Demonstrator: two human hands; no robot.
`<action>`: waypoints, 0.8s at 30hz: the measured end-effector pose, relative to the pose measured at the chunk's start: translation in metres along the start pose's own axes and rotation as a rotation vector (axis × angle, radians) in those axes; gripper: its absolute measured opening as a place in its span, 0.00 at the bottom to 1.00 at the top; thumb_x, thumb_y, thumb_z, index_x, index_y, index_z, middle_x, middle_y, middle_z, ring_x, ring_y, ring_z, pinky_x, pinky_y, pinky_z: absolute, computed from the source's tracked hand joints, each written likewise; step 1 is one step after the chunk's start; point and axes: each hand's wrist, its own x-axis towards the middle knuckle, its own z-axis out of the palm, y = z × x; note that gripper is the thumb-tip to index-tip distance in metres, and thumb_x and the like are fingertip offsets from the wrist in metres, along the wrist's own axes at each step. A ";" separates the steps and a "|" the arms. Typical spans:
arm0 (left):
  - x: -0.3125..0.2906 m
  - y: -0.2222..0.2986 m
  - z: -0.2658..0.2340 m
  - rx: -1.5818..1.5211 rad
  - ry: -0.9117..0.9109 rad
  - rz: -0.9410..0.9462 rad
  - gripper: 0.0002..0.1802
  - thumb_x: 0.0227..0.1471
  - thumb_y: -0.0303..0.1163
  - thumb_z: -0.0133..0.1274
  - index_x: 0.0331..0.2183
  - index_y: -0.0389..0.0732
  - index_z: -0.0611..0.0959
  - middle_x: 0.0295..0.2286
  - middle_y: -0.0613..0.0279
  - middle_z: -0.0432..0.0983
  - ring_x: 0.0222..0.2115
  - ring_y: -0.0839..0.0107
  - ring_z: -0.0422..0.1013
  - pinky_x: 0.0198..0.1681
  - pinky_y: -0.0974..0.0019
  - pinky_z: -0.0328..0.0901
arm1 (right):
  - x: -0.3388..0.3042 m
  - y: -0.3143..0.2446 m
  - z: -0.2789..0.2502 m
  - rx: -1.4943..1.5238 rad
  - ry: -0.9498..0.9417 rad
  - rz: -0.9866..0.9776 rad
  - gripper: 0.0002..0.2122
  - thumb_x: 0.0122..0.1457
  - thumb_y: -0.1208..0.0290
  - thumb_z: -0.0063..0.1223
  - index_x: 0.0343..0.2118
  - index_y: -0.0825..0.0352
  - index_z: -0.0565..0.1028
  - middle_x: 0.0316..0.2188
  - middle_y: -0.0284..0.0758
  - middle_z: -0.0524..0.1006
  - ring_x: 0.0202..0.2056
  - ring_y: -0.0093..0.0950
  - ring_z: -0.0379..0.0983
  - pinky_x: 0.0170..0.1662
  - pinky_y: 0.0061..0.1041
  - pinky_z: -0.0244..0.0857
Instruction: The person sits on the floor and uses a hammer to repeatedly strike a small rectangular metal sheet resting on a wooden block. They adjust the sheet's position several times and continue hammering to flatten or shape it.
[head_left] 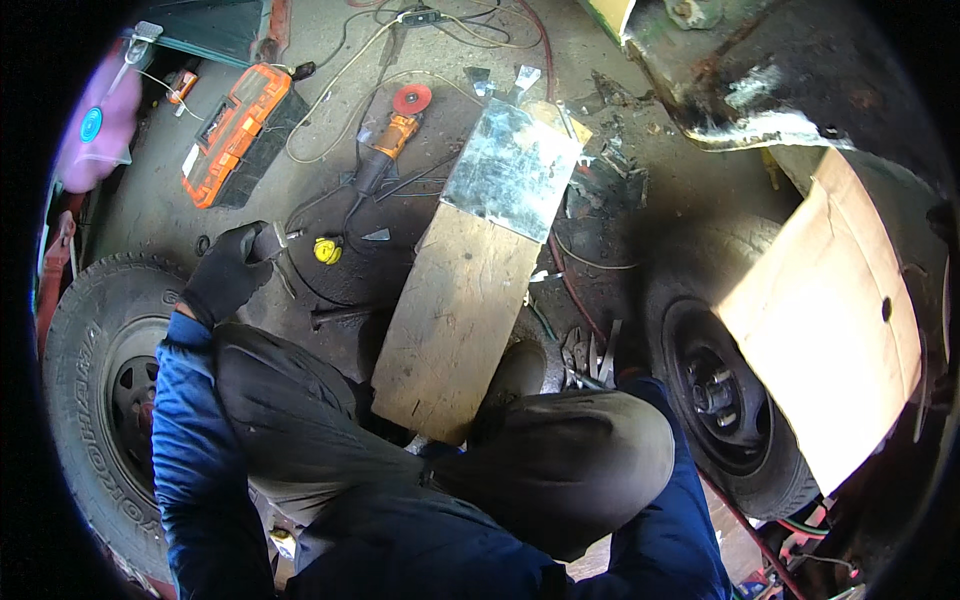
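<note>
My left hand (222, 277), in a black glove, is closed around a small grey tool (268, 243) with a bright metal tip; its exact kind is unclear. It is held above the floor beside my left knee. My right hand (630, 358) reaches down beyond my right knee, dark and blurred, beside several locking pliers (577, 352) on the floor. Its fingers cannot be made out. Between my knees stretches a wooden board (455, 310), with a shiny square of sheet metal (511, 170) lying flat on its far end.
An angle grinder (385, 158) with a red disc lies left of the board, near a yellow tape measure (327, 250). An orange-and-black toolbox (243, 135) sits farther left. Tyres flank me, a loose one (75, 370) and a mounted one (715, 395). Cardboard (830, 320) leans at right; cables (340, 90) cross the floor.
</note>
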 end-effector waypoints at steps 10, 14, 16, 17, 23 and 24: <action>0.033 0.017 0.005 -0.451 -0.272 -0.210 0.14 0.61 0.27 0.62 0.48 0.36 0.83 0.37 0.70 0.80 0.37 0.80 0.73 0.42 0.70 0.71 | -0.023 0.013 0.026 0.019 -0.133 0.032 0.24 0.58 0.52 0.67 0.53 0.63 0.83 0.46 0.51 0.84 0.48 0.54 0.82 0.51 0.51 0.77; 0.044 0.035 0.000 -0.589 -0.301 -0.304 0.14 0.63 0.28 0.63 0.50 0.35 0.84 0.38 0.67 0.82 0.36 0.81 0.74 0.39 0.70 0.71 | -0.045 0.022 0.073 0.227 -0.071 0.192 0.24 0.55 0.50 0.69 0.48 0.64 0.84 0.46 0.53 0.84 0.45 0.55 0.83 0.49 0.53 0.78; 0.056 0.045 -0.005 -0.686 -0.264 -0.239 0.15 0.65 0.30 0.63 0.51 0.35 0.84 0.38 0.66 0.82 0.35 0.81 0.75 0.37 0.70 0.72 | -0.061 0.024 0.091 0.371 -0.040 0.343 0.21 0.56 0.55 0.66 0.46 0.66 0.83 0.47 0.54 0.83 0.45 0.56 0.82 0.46 0.55 0.77; 0.063 0.052 -0.006 -0.746 -0.256 -0.233 0.16 0.66 0.31 0.62 0.52 0.35 0.84 0.38 0.65 0.83 0.34 0.81 0.76 0.37 0.70 0.72 | -0.068 0.026 0.095 0.376 0.028 0.376 0.20 0.56 0.56 0.66 0.46 0.66 0.82 0.47 0.54 0.82 0.45 0.56 0.82 0.46 0.55 0.77; 0.148 0.098 0.030 -0.906 -0.194 -0.182 0.20 0.64 0.45 0.67 0.46 0.39 0.86 0.27 0.73 0.76 0.21 0.84 0.67 0.23 0.73 0.64 | -0.105 0.016 0.038 0.429 0.399 0.605 0.18 0.57 0.63 0.63 0.47 0.67 0.81 0.46 0.54 0.82 0.43 0.56 0.81 0.45 0.56 0.75; 0.166 0.104 0.038 -0.865 -0.210 -0.207 0.23 0.61 0.49 0.69 0.45 0.39 0.86 0.25 0.75 0.72 0.20 0.84 0.65 0.22 0.73 0.63 | -0.106 0.017 0.012 0.408 0.501 0.419 0.16 0.57 0.70 0.61 0.49 0.68 0.80 0.45 0.54 0.81 0.41 0.56 0.80 0.43 0.55 0.74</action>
